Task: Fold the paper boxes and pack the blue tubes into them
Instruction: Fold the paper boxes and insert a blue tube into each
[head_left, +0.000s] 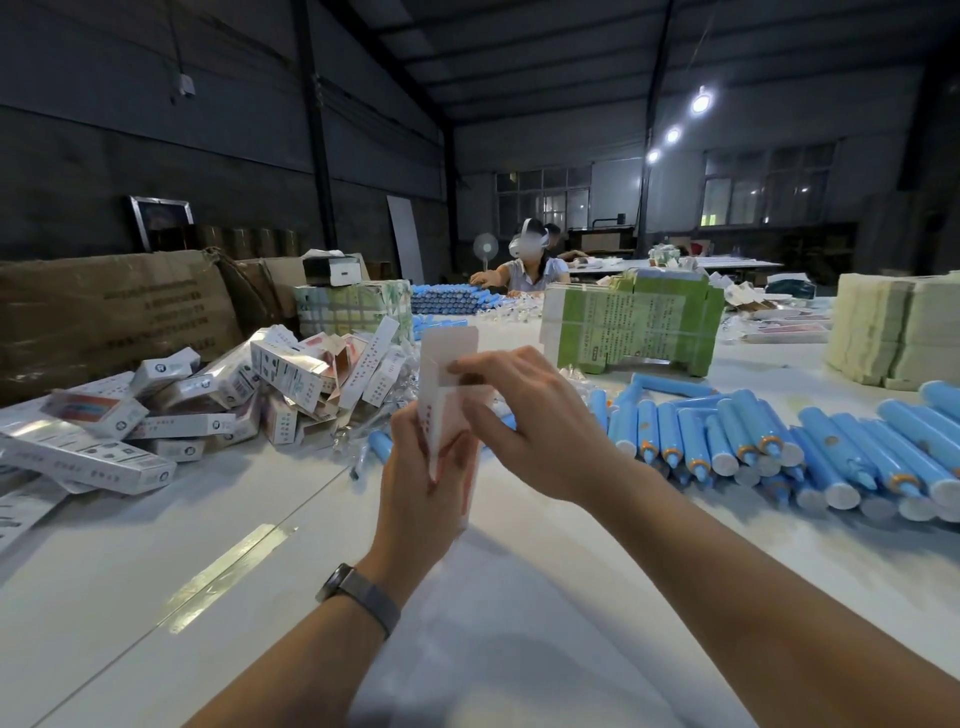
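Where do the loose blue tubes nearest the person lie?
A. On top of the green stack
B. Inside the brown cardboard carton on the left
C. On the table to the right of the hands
C: the blue tubes lie in a heap on the white table, right of the right hand.

Left hand grips paper box; right hand pinches its flap.

- Dark corrugated walls are filling the upper left of the frame.
- Three lamps are glowing at upper right.
- Gridded windows are lining the far wall.
- A white table is spreading across the bottom.
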